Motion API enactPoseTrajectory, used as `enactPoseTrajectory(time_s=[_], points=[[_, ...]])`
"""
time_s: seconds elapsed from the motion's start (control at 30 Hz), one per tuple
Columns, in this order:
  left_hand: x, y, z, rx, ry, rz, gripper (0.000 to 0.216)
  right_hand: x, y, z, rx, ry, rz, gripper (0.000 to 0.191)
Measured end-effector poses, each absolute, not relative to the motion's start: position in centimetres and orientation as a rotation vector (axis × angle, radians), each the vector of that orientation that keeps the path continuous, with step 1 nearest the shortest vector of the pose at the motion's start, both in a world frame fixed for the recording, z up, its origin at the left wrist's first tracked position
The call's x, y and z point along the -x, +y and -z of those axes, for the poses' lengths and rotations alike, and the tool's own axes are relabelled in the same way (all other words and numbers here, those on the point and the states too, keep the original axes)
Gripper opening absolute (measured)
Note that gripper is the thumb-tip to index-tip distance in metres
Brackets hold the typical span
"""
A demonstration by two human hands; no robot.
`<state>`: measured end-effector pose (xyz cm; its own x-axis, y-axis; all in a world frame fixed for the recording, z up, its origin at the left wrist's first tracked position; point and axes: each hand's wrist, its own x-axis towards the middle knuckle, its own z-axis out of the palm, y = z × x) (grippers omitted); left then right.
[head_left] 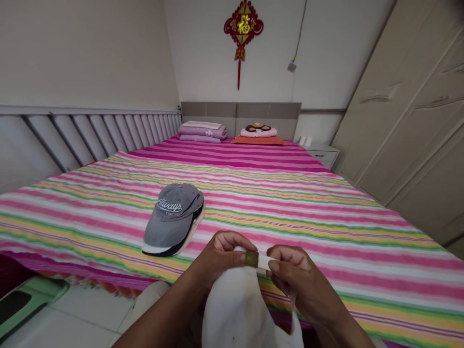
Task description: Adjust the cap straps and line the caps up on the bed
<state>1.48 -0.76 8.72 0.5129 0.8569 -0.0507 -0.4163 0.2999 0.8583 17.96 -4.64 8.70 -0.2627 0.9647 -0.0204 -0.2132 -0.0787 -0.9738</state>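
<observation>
I hold a white cap (235,309) in front of me, over the near edge of the bed. My left hand (221,253) pinches its back strap at a small brass buckle (251,259). My right hand (293,270) pinches the white strap (264,262) just right of the buckle, and the loose strap end hangs down below it. Both hands are closed on the strap. A stack of caps with a grey cap (174,217) marked "Always" on top lies on the bed to the left of my hands.
The bed has a striped pink, yellow and green sheet (290,203). Folded pink bedding (203,131) and an orange pillow (258,140) lie at the headboard. A wardrobe (413,121) stands to the right, a nightstand (322,153) beside it. A green stool (25,299) sits on the floor at left.
</observation>
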Motion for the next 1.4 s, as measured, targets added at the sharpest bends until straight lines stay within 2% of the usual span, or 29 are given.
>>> enactPoseTrajectory(time_s=[0.13, 0.3, 0.7, 1.4], points=[[-1.2, -0.8, -8.8, -0.946, 0.543, -0.884, 0.021, -18.0, -4.6, -8.9, 0.969, -1.234, -1.521, 0.028], [-0.8, -0.2, -7.7, -1.064, 0.393, -0.852, 0.034, -18.0, -4.6, -8.9, 0.970, -1.227, -1.516, 0.027], [-0.9, -0.1, -7.7, -1.511, 0.437, -1.077, 0.025, -18.2, -4.8, -9.2, 0.978, -1.256, -1.489, 0.029], [-1.8, -0.8, -7.3, -1.320, 0.371, -1.192, 0.021, -16.6, -4.6, -8.0, 0.790, -1.015, -1.613, 0.024]])
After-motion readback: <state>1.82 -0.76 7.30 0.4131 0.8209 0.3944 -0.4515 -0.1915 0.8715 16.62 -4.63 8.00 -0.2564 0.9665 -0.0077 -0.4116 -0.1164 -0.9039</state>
